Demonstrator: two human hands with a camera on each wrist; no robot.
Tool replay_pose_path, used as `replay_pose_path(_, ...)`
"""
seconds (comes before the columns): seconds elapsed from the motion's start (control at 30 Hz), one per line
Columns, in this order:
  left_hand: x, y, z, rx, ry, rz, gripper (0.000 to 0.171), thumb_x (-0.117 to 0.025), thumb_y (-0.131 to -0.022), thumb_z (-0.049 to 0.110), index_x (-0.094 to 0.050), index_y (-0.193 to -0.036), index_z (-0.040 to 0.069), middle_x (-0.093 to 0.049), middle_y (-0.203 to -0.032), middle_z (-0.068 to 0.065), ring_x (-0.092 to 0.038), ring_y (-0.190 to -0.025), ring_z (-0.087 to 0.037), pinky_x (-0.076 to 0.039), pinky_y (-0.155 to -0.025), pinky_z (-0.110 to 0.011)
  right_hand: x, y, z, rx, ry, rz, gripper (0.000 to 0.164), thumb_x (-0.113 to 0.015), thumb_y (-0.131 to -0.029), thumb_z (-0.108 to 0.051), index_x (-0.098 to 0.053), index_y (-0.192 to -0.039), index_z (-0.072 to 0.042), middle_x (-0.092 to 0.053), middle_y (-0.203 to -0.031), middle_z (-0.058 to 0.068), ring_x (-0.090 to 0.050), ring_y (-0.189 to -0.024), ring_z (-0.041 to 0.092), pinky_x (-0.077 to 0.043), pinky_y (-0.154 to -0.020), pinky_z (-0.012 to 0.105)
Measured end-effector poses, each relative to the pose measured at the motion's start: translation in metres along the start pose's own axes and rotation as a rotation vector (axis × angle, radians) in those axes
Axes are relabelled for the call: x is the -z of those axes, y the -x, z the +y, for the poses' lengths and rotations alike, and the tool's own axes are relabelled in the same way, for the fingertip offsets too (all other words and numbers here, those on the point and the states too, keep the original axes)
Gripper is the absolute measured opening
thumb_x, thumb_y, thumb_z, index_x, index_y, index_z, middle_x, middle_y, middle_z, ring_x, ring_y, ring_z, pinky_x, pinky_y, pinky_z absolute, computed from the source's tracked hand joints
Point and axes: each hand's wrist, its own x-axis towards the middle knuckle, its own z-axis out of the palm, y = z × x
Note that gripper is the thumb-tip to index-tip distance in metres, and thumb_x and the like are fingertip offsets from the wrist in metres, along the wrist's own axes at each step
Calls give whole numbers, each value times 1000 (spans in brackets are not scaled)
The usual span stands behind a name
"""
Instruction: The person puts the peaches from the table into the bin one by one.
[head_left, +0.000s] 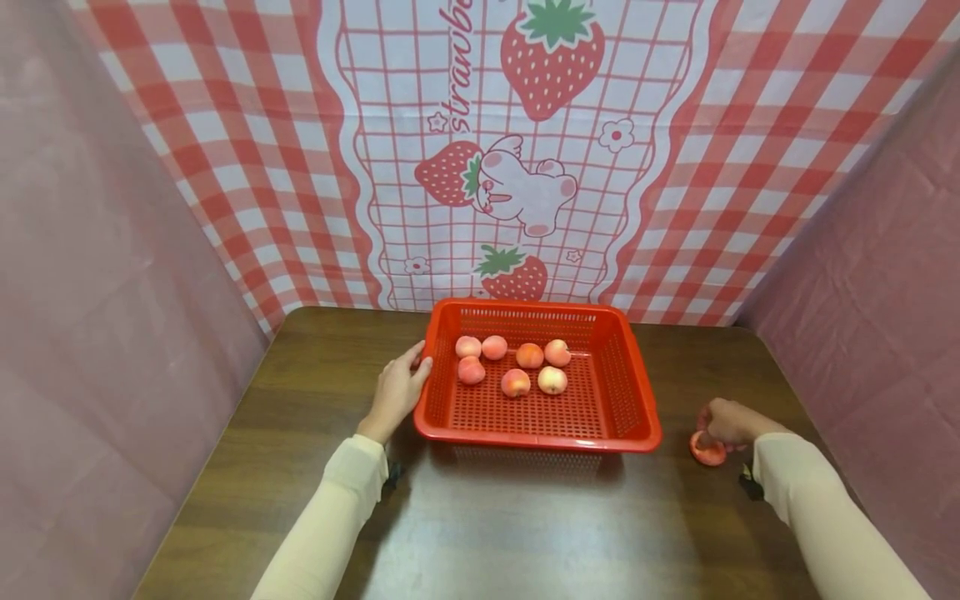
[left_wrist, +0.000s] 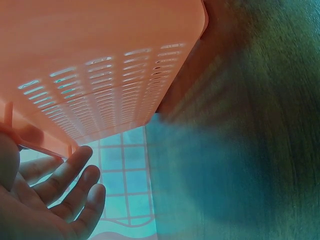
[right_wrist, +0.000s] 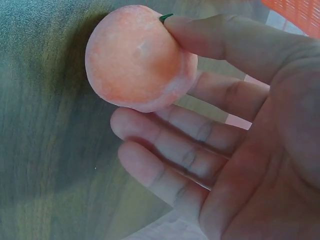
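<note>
A red plastic basket (head_left: 536, 442) stands on the table with several pink and pale-yellow peaches (head_left: 516, 383) inside. At the basket's left rim, my left hand (head_left: 397, 387) grips the edge; in the left wrist view its thumb lies on the rim, with fingers (left_wrist: 80, 160) beneath and outside it. Away to the right of the basket, my right hand (head_left: 727, 422) pinches a peach (head_left: 707, 451) between thumb and fingers. That peach (right_wrist: 135, 60) shows a small green bit by the thumb tip, and the lower fingers (right_wrist: 150, 135) stretch out below it.
The brown wooden table (head_left: 525, 525) runs around the basket on all sides. Behind it hangs a red-and-white checked cloth (head_left: 480, 167) printed with strawberries. Pink cloth curtains (head_left: 112, 292) close off the left and right sides.
</note>
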Motion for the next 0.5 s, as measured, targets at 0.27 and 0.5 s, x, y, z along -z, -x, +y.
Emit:
replay_pose_path(0.27,1,0,1,3,-5,-7,44,-56,-98,28,-56,-138,11,-70,-116,-15,-62,-110,-37,-46,-97,-51,3,-1,2,54,22,35,14,-70,-75,-11,-64,-82,-1,-48,-51,-5,-45,-46,7,-39,-44,22)
replay_pose_path(0.5,2,1,2,2,1,-11,44,-56,-98,29,-55,-139,11,-70,-116,-15,-63,-110,-36,-46,-96,-51,10,-4,1,75,97,91,21,-73,-75,-15,-64,-84,2,-56,-61,-3,-51,-56,13,-44,-52,28)
